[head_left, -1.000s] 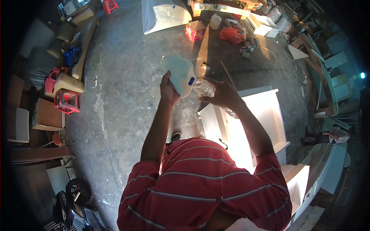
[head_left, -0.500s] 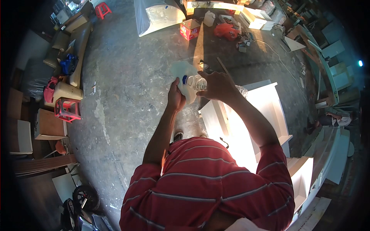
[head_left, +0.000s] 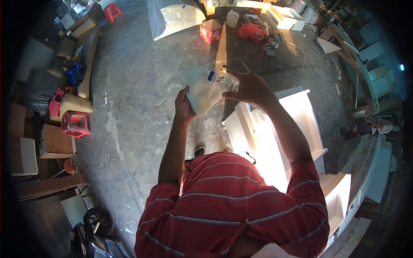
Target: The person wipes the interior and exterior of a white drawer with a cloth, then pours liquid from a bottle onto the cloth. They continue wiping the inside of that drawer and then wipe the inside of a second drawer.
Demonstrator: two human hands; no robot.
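Note:
My left hand [head_left: 185, 106] grips the lower left edge of a pale, greenish-white cloth or sheet [head_left: 202, 95], thumb pointing up. The sheet looks ribbed and partly see-through. In my right hand [head_left: 250, 89] is a clear plastic bottle [head_left: 225, 81] with a blue cap [head_left: 211, 76], lying roughly sideways with the cap toward the left. The cap is close to the upper right part of the sheet. The bottle's far end is hidden behind my right hand.
White furniture panels [head_left: 275, 142] stand just right of my body. Ahead are a red box [head_left: 211, 31], a red bag [head_left: 253, 32] and a white jug [head_left: 232, 19]. A red stool [head_left: 76, 122] is at left; a seated person [head_left: 380, 125] is far right.
My left hand has moved left with the sheet, which now looks more spread. My right hand and the bottle have shifted slightly right and up, and the bottle is tilted differently.

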